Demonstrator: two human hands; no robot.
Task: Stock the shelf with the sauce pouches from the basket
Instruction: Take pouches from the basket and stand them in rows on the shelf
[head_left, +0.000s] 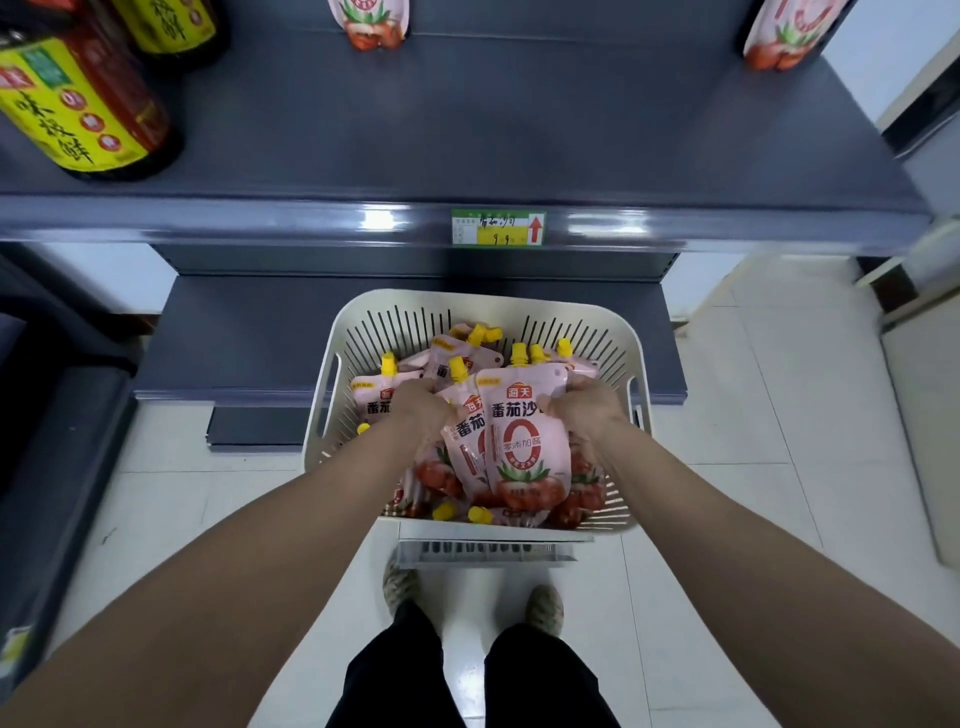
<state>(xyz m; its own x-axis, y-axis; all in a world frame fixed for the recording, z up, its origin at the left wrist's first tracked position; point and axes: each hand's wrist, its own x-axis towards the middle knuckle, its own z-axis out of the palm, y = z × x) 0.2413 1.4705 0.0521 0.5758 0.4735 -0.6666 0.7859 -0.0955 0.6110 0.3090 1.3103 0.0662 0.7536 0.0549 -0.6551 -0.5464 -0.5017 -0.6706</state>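
Now, at the upper left of the frame, a dark bottle (88, 104) with a yellow label is seen on the grey shelf (467, 130), with a second bottle (171, 26) just behind it. Further right, at the top centre, one shelved pouch (370, 26) is found standing at the back of the shelf, cut off by the frame's edge.

Down in the lower middle, the left grip (415, 402) is plunged into the cream basket (618, 332). Its fingers are curled down over the top of a rear pouch (465, 441), whose yellow cap is seen poking up just beside the knuckles.

On the shelf's front lip above, a green and yellow price tag (497, 227) with a red arrow is displayed.

Next along, the front pouch (524, 447) is held upright over the heap, pink, with a big red zero and a tomato printed on it. It overlaps the rear pouch and is pinched at its upper right edge by the right grip (587, 410), thumb laid across the face.

More pouches are piled in the basket beneath and behind, some with caps pointing up and some with caps pointing toward the near rim.

At the upper right, a corner pouch (784, 36) is seen standing at the shelf's far end, well apart from the one at top centre. Pale floor tiles (753, 415) are spread out at the right.
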